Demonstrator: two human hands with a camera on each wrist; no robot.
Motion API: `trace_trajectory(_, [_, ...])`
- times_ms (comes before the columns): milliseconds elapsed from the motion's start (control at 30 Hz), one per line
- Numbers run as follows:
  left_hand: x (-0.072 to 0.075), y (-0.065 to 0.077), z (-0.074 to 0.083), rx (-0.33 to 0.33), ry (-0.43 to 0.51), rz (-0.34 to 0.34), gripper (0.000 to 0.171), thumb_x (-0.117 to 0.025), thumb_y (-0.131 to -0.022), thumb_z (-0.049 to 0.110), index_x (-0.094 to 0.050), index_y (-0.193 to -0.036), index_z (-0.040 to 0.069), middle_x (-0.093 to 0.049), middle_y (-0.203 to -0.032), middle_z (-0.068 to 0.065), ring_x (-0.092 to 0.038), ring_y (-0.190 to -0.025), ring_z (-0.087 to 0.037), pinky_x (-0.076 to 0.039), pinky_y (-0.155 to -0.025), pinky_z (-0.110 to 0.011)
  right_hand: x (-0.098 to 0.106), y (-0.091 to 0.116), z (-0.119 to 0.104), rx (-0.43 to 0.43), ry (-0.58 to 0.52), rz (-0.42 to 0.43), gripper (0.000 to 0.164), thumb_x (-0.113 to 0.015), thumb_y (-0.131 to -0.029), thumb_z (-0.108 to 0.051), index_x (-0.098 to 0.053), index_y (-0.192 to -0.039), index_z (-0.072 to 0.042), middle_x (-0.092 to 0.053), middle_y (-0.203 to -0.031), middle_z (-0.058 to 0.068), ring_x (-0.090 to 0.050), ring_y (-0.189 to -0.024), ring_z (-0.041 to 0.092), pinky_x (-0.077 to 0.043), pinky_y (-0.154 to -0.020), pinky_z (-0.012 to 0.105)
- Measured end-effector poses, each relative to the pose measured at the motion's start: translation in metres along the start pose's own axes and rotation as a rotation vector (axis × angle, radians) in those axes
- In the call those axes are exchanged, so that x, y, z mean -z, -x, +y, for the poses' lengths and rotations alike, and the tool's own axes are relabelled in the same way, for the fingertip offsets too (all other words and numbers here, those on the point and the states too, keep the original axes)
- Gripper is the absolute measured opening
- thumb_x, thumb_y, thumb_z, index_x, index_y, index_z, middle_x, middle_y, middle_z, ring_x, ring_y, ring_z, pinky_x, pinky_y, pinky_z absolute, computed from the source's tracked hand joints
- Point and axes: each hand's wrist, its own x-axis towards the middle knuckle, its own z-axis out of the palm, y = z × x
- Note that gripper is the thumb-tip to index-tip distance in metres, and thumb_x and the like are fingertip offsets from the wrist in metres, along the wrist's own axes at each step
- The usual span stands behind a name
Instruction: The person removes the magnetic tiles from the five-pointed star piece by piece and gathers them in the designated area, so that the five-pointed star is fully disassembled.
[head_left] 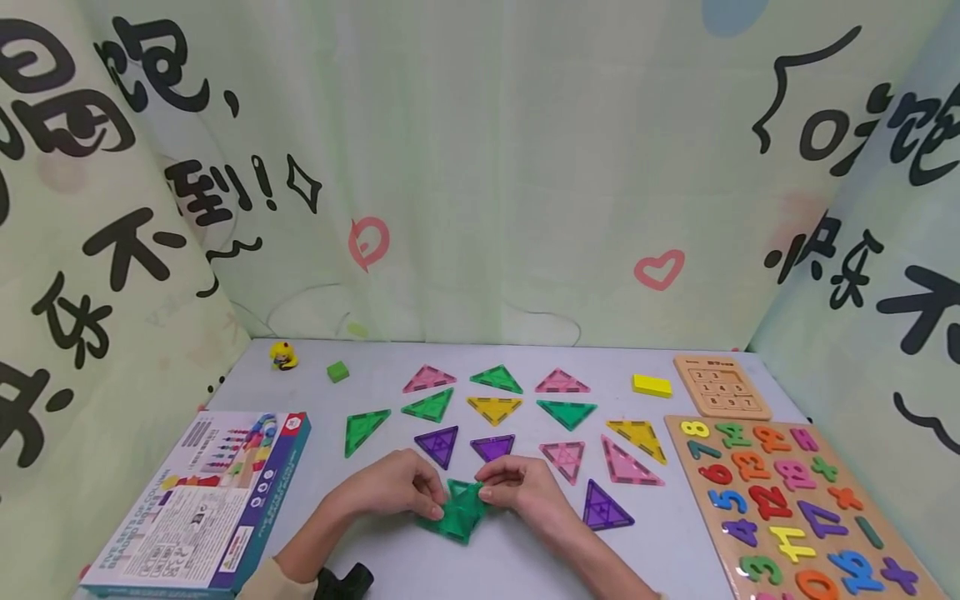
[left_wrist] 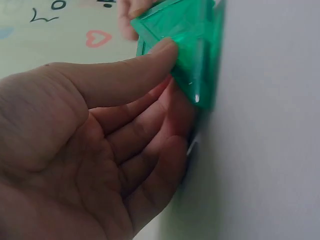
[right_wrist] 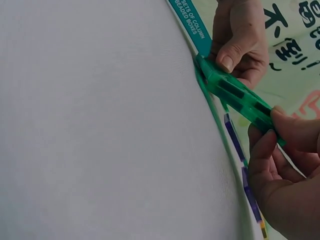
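Translucent green triangular tiles [head_left: 462, 515] stand joined together at the front middle of the table, between both hands. From the left, my left hand [head_left: 401, 487] pinches them, its thumb [left_wrist: 162, 55] lying on a green face and the other fingers curled beneath. My right hand [head_left: 528, 493] pinches the opposite end between thumb and fingertips, as the right wrist view shows along the tiles' edge [right_wrist: 240, 97]. Beyond the hands lie purple triangle tiles [head_left: 493, 447] and a pink triangle tile [head_left: 565, 460]. Another purple triangle [head_left: 605, 507] is to the right of my right forearm.
More green, pink and yellow triangles lie in rows farther back. A boxed set [head_left: 202, 500] is at left, a number board [head_left: 723, 542] at right, with a wooden tray [head_left: 720, 364] behind it. A yellow block [head_left: 652, 385], green cube [head_left: 337, 372] and duck figure [head_left: 283, 356] stand near the back.
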Motion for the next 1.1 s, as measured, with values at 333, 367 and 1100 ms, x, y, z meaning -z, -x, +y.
trace_trajectory(333, [0.038,0.019,-0.015,0.017,-0.012,0.08,0.008,-0.078,-0.085,0.018,-0.073,-0.085,0.011,-0.066,-0.076,0.002,-0.055,-0.071,-0.014,-0.047,-0.065,-0.029,0.003,0.0,0.004,-0.024,0.075,-0.045,0.02,-0.072,-0.086,-0.01,-0.071,-0.102,0.003,-0.073,-0.089,0.002,-0.061,-0.076,0.009,-0.052,-0.069,0.023])
trace_trajectory(367, [0.041,0.021,-0.017,0.022,-0.019,0.095,0.008,-0.078,-0.085,0.017,-0.073,-0.086,0.011,-0.066,-0.076,0.002,-0.055,-0.071,-0.014,-0.046,-0.065,-0.029,0.002,0.0,0.004,-0.028,0.074,-0.051,0.02,-0.072,-0.087,-0.01,-0.071,-0.102,0.003,-0.073,-0.089,0.002,-0.061,-0.076,0.009,-0.052,-0.069,0.023])
trace_trajectory(1100, [0.048,0.028,-0.03,0.273,-0.255,0.459,0.005,-0.075,-0.087,0.013,-0.074,-0.091,0.011,-0.064,-0.081,-0.001,-0.053,-0.077,-0.017,-0.046,-0.065,-0.028,-0.003,0.002,0.003,0.013,0.168,-0.108,0.021,-0.072,-0.086,-0.011,-0.071,-0.104,0.0,-0.073,-0.097,0.008,-0.057,-0.077,0.012,-0.047,-0.064,0.022])
